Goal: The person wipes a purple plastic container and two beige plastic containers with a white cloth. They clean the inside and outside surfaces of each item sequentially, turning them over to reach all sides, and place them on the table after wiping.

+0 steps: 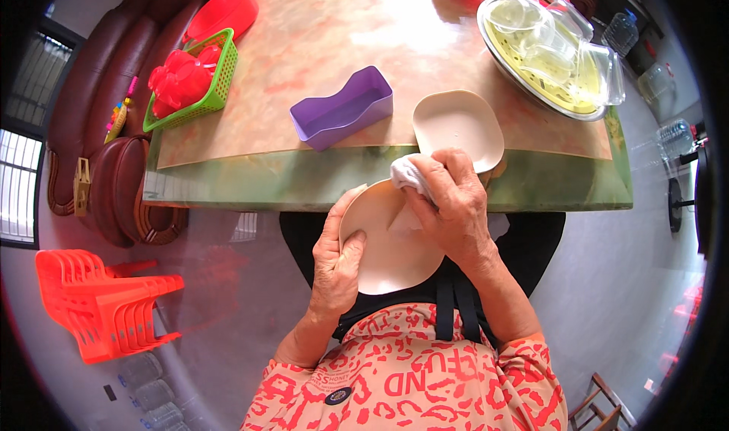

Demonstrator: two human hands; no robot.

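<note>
My left hand [339,260] grips a cream plate [395,252] by its left rim, the thumb lying over its inner face. The plate is tilted above my lap, at the table's near edge. A bunched white cloth [411,178] is pinched in my right hand [456,203], close to the plate's upper right rim. Just beyond that hand, a second cream dish [458,123], square with rounded corners, rests on the table. To its left stands an open purple plastic box [342,116] with a notched side.
The marble-patterned table [258,180] spans the view. At its left sit a green basket [222,82] of red cups [181,82] and a red basin [225,12]. A metal-rimmed tray [524,89] of clear cups [548,63] stands right. Stacked red chairs [99,302] are on the floor.
</note>
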